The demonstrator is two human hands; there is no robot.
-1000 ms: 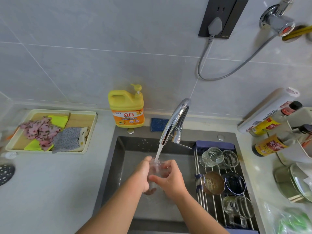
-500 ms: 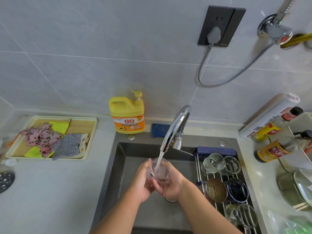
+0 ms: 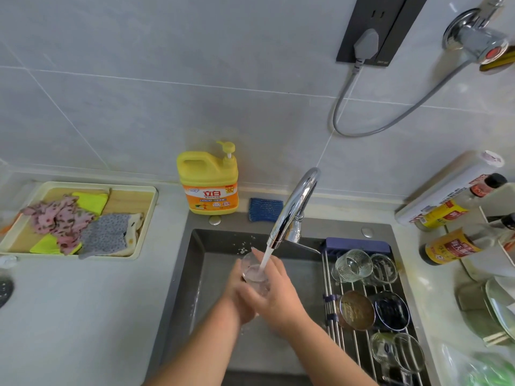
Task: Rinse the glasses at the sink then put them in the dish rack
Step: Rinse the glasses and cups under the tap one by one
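I hold a clear glass (image 3: 255, 274) with both hands over the sink (image 3: 195, 274). My left hand (image 3: 235, 300) curls round it from the left and from below, and my right hand (image 3: 280, 292) wraps its right side, the fingers reaching past the rim. The hands cover most of the glass; only the mouth and a part of the wall show, and the bottom is hidden. The water stream (image 3: 264, 259) from the chrome faucet (image 3: 295, 207) falls into the open mouth, so the inside looks white and blurred.

To the right, the dish rack (image 3: 331, 310) lies across the sink, and its near end is cut off by the picture edge. On it lie a ribbed glass (image 3: 353, 265), a second clear glass (image 3: 384, 268), a brown glass (image 3: 356, 310), a dark blue glass (image 3: 391, 310) and a clear mug (image 3: 398, 355).

Behind the sink stands a yellow detergent bottle (image 3: 207, 185), and its orange label reads "立白"; the smaller print I cannot read. Beside it leans a blue sponge (image 3: 264, 209). On the right counter lie sauce bottles (image 3: 451, 247) with yellow and red labels, the writing too blurred to read. On the left, a tray (image 3: 149, 215) holds crumpled cloths (image 3: 61, 218). Above, the black socket (image 3: 390, 26) and the wall tap (image 3: 479, 43) are cut off by the top edge
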